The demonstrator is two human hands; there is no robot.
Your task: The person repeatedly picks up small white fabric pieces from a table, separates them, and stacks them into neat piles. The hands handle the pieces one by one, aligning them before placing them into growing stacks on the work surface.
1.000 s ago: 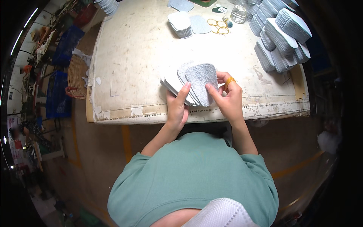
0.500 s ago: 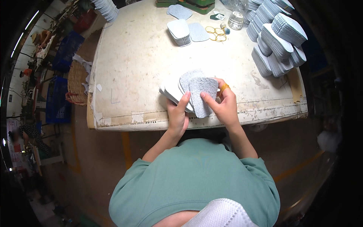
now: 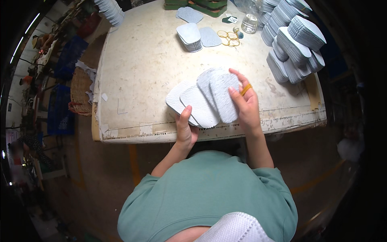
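My left hand (image 3: pixel 185 130) is closed on a fanned bunch of white, textured pads (image 3: pixel 199 107), its thumb pressing on top. The pads are flat with rounded ends and overlap each other above the near edge of the table. My right hand (image 3: pixel 248 103) pinches grey felt pads (image 3: pixel 225 99) of similar shape between thumb and fingers. These grey pads overlap the right side of the white ones. A yellow rubber band (image 3: pixel 246 89) loops round a finger of my right hand. The fingers of my left hand beneath the bunch are mostly hidden.
On the worn table (image 3: pixel 137 76) stand a small pad stack (image 3: pixel 188 36), loose rubber bands (image 3: pixel 229 39) and a glass jar (image 3: pixel 250 24). Bundled pads (image 3: pixel 296 44) pile up at right; another tall stack (image 3: pixel 109 13) rises far left. A wicker basket (image 3: pixel 82 90) sits beside the table.
My right hand has moved slightly right and up, with the grey pads tilted along with it. The white pads in my left hand are spread wider and show more of their faces.
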